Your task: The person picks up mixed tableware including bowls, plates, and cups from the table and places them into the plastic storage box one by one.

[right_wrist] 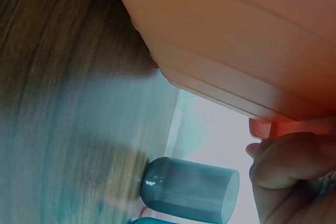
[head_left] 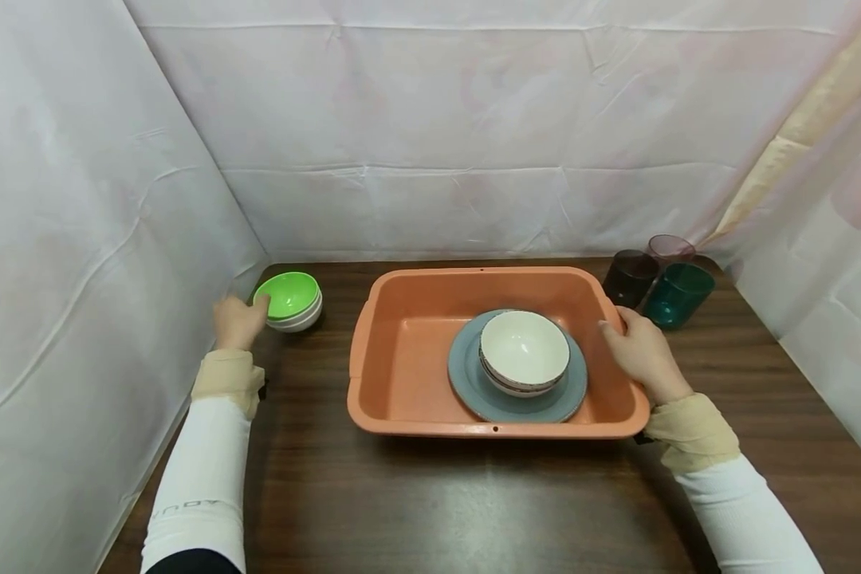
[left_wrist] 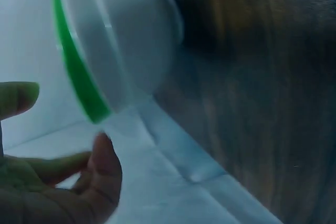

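Note:
At the left of the head view, my left hand [head_left: 238, 320] is beside a green bowl [head_left: 290, 296] that sits nested in white bowls [head_left: 304, 321]. In the left wrist view, a gap separates thumb and fingers of the left hand [left_wrist: 68, 187], close to the green rim; contact is unclear. My right hand [head_left: 644, 355] grips the right rim of an orange basin [head_left: 430, 428]. Inside the basin, on its right half, lies a grey-blue plate [head_left: 466, 371] bearing stacked white bowls [head_left: 524, 347]. The right wrist view shows the right hand [right_wrist: 294, 177] at the basin's edge [right_wrist: 226, 40].
Behind the right hand stand a dark tumbler [head_left: 628, 277], a teal tumbler [head_left: 680, 293] and a pinkish one [head_left: 670, 246], close together near the basin. White sheeting [head_left: 430, 135] walls the back and both sides of the brown wooden table [head_left: 416, 510].

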{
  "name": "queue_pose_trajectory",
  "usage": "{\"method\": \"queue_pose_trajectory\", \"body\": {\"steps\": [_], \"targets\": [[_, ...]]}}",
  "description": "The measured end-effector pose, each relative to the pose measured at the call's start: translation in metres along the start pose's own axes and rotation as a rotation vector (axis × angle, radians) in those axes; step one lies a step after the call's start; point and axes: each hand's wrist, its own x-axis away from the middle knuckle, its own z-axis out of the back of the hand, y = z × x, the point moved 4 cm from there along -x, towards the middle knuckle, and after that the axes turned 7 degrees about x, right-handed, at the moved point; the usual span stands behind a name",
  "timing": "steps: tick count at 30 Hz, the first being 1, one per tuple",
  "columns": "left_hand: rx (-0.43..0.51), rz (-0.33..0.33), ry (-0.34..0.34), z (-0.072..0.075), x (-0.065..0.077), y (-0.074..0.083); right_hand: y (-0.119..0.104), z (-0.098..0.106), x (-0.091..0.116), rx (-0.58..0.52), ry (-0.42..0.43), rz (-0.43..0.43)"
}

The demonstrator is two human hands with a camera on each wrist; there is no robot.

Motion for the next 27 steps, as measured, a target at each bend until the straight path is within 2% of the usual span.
{"method": "queue_pose_trajectory", "body": {"steps": [3, 9, 13, 17, 27], "targets": [[-0.050, 0.006, -0.027, -0.004, -0.004, -0.009, -0.001, 0.000, 0.000, -0.005, -0.008, -0.003], [-0.077, 0.004, -0.017, -0.009, -0.009, -0.017, 0.000, 0.000, 0.000, -0.008, -0.014, -0.010], [-0.080, 0.058, -0.054, -0.013, -0.013, -0.020, -0.002, 0.000, 0.000, -0.003, -0.008, -0.005], [-0.110, 0.074, -0.076, -0.016, -0.017, -0.021, -0.002, 0.001, 0.000, -0.004, -0.005, 0.002], [-0.129, 0.080, -0.058, -0.021, -0.021, -0.016, -0.003, 0.000, 0.001, -0.005, 0.006, 0.008]]}}
